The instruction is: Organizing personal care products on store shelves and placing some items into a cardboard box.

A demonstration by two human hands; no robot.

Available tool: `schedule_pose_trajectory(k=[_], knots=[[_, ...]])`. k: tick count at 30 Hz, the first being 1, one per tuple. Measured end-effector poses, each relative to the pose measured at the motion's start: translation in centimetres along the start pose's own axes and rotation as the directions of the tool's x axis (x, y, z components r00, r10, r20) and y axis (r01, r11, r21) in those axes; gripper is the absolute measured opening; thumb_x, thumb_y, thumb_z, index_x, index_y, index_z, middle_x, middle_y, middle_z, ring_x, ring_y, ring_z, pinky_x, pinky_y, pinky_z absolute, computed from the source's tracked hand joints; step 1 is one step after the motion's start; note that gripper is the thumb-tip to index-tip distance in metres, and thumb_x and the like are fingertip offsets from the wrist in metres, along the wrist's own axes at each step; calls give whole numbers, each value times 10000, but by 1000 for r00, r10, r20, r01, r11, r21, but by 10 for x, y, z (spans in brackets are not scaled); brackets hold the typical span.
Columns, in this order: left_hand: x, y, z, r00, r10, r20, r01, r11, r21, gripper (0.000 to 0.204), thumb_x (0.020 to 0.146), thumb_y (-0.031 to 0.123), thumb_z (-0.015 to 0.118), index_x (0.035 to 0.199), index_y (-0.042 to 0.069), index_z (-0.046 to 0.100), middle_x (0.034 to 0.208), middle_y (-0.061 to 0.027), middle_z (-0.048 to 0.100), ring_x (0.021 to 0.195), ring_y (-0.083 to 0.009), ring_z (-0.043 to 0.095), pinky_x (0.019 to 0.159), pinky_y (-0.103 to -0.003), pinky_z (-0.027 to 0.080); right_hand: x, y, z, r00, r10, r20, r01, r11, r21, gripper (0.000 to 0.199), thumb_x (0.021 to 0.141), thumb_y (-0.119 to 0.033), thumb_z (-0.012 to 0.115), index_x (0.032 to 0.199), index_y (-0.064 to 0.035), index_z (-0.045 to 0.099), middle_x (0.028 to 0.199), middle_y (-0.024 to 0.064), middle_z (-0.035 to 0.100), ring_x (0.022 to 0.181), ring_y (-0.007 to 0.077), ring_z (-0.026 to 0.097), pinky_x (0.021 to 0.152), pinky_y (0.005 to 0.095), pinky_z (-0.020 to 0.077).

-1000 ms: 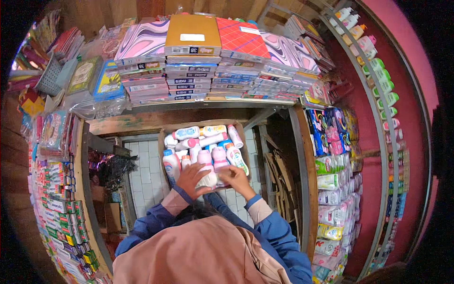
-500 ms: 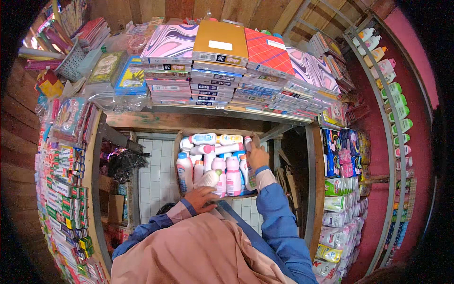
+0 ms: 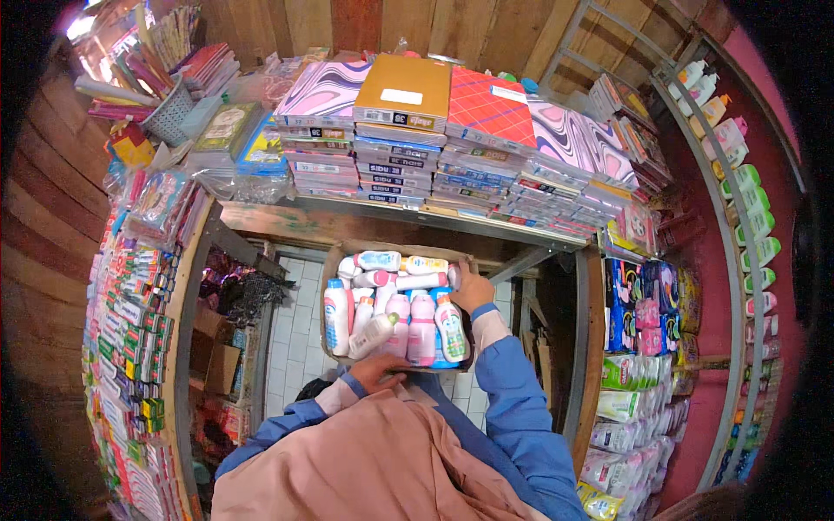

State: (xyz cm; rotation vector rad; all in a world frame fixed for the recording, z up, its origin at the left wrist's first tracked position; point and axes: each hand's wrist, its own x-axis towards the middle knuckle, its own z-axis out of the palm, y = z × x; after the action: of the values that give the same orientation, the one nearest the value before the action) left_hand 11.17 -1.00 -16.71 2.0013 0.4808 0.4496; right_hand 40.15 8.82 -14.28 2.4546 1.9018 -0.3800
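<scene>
A cardboard box (image 3: pixel 332 260) in front of me is packed with bottles, some lying and some upright. My left hand (image 3: pixel 375 373) is at its near wall, fingers bent round the edge. Beside that hand a whitish bottle with a green cap (image 3: pixel 372 337) leans over the others. My right hand (image 3: pixel 474 289) grips the box's far right side, next to a pink cap (image 3: pixel 453 276); part of its fingers is hidden. Pink bottles (image 3: pixel 422 330) stand in the middle, a white bottle with a green-and-red label (image 3: pixel 451 332) at the right, and a blue-capped white bottle (image 3: pixel 335 314) at the left.
Behind the box, a shelf (image 3: pixel 417 215) carries stacks of wrapped books (image 3: pixel 401 91). Small cartons (image 3: pixel 139 330) fill the left side. Soft packs (image 3: pixel 617 404) hang at the right, near a metal rack of bottles (image 3: pixel 756 213). White tiles (image 3: pixel 294 304) lie beneath.
My left hand has moved off the green-capped bottle to the box's near edge. My right hand has shifted from a bottle to the box's side. The right-hand white bottle now shows its label.
</scene>
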Motion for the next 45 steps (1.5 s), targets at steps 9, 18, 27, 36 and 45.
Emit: schedule_pose_trajectory(k=[9,18,27,36,45], knots=[[93,39,44,712,-683,-163,40,272,-962,450,908,278,556,1279,67,416,1204,-91,526,1035,-191,567,790,-323,480,-80,36,-41,936,-349,39,151,499,854,774,707,-192,716,1387,-146,349,965,133,640,829,203,637,684,318,521],[69,60,62,500,-792,-351,-300,223,-928,360,846,231,609,1126,50,473,882,-122,606,729,-252,627,589,-405,559,-44,21,-16,832,-555,27,280,460,843,438,813,-226,675,1198,-61,548,999,71,631,886,148,593,732,281,486],[22,82,92,630,-579,-517,-419,307,-854,456,851,210,591,1218,31,390,754,-101,543,570,-204,557,449,-317,468,38,24,43,856,-494,-152,497,708,502,387,661,-163,725,1026,-73,630,922,145,586,882,319,579,782,385,466],[7,82,78,627,-584,-515,-401,325,-857,632,703,209,676,1250,31,413,1146,-140,527,1019,-244,541,851,-335,465,-17,6,-41,790,-549,-274,575,505,644,308,674,-122,705,972,-63,657,904,99,548,806,250,582,708,322,485],[0,73,30,937,-305,-172,57,619,-784,685,642,314,686,1233,31,487,1143,-107,527,1043,-211,514,900,-328,393,-106,-7,-96,598,-801,-3,315,231,921,342,743,-83,700,1079,-79,639,1012,68,605,940,166,552,822,289,447]])
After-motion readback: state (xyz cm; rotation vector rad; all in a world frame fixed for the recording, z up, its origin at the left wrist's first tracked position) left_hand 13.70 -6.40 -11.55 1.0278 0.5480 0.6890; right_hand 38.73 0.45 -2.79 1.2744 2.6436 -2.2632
